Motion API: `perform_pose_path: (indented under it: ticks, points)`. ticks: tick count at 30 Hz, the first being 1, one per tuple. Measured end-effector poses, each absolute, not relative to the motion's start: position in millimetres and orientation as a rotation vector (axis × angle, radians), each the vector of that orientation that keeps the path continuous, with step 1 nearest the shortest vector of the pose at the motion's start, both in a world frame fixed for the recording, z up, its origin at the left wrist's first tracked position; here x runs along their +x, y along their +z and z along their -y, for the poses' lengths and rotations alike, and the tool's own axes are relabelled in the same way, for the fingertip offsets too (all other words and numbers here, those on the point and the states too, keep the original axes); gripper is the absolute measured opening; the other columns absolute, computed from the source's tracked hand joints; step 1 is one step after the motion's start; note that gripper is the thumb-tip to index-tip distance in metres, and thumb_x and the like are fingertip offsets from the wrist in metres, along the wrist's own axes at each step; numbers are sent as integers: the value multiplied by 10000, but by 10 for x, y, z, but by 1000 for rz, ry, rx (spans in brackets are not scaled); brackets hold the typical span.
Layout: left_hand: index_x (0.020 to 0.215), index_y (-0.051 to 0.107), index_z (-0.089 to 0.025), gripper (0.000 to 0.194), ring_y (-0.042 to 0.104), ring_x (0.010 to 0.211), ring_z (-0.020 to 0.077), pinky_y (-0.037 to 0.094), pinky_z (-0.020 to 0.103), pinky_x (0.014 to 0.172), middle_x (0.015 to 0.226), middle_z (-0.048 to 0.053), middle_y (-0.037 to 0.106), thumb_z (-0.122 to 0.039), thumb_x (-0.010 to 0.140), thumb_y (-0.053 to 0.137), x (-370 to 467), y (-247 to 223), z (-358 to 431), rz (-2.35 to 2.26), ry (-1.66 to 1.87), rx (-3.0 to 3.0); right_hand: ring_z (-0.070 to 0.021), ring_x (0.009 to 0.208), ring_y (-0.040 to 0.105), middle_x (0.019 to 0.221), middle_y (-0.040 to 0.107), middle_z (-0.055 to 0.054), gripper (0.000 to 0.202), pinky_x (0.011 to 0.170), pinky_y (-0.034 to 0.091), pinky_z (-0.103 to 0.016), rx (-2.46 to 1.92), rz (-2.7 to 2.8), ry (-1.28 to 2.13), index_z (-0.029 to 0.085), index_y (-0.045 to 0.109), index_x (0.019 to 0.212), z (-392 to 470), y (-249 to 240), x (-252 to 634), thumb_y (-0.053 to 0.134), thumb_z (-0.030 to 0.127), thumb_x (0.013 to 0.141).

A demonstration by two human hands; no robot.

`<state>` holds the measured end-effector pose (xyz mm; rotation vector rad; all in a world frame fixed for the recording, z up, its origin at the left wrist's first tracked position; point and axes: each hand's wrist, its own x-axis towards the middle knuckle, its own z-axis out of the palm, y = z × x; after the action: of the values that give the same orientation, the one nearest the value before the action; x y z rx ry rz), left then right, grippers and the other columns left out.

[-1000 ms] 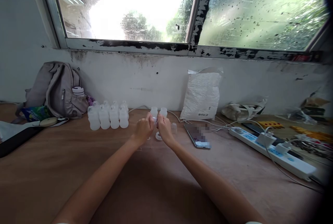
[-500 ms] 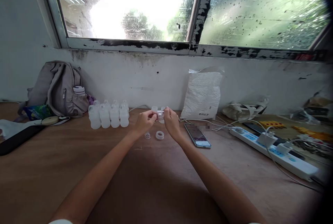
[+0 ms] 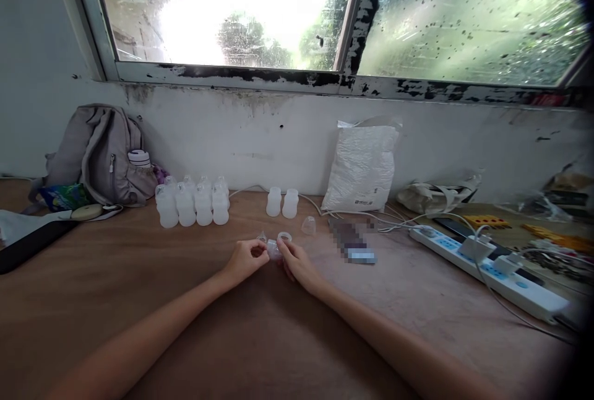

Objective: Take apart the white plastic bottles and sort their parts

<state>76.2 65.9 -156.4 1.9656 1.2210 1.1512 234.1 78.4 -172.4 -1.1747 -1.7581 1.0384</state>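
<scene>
A small translucent bottle [image 3: 273,250] is tilted between my two hands, just above the table. My left hand [image 3: 247,262] pinches its left end with thumb and forefinger. Fingers of my right hand [image 3: 297,264] close around its right side and hide part of it. Right behind the bottle are a white screw ring [image 3: 284,237] and a clear teat [image 3: 262,236]. A clear dome cap [image 3: 309,225] sits on the table beyond my right hand. Two frosted bottles [image 3: 282,202] stand upright near the wall.
Several frosted bottles with clear caps [image 3: 195,202] stand grouped at the left, by a grey backpack [image 3: 111,158]. A white padded bag [image 3: 362,168] leans on the wall. Rightward lie a blurred-out phone [image 3: 355,242] and a power strip [image 3: 487,273] with trailing cables.
Both hands have come down and nearer to me with the bottle. The clear dome cap now rests on the table at the right, out of my hands. The two bottles behind are uncovered.
</scene>
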Motion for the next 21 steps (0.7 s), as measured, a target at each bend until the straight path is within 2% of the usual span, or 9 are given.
perform_pose_path:
  ticks: [4, 14, 21]
  points:
    - [736, 624, -128, 152, 594, 593, 127, 477, 224, 600, 690, 28, 647, -166, 692, 483, 702, -1568, -657, -1168, 1119, 1970, -39, 298, 348, 548, 484, 32, 409, 276, 224, -164, -1138, 1778, 1114, 167, 549, 889, -763, -1697, 2373, 394, 534, 797]
    - [828, 576, -139, 179, 535, 555, 97, 434, 209, 568, 735, 11, 590, -202, 746, 431, 654, -1586, -653, -1042, 969, 1982, -28, 319, 349, 574, 515, 25, 375, 282, 248, -144, -1066, 1890, 1092, 158, 581, 880, -763, -1693, 2401, 426, 492, 805]
    - [758, 492, -155, 116, 528, 538, 115, 402, 213, 554, 563, -30, 533, -241, 771, 415, 628, -1564, -646, -1065, 931, 1947, -27, 319, 374, 552, 505, 27, 397, 272, 244, -133, -1040, 1804, 1250, 134, 588, 787, -767, -1697, 2398, 473, 513, 762]
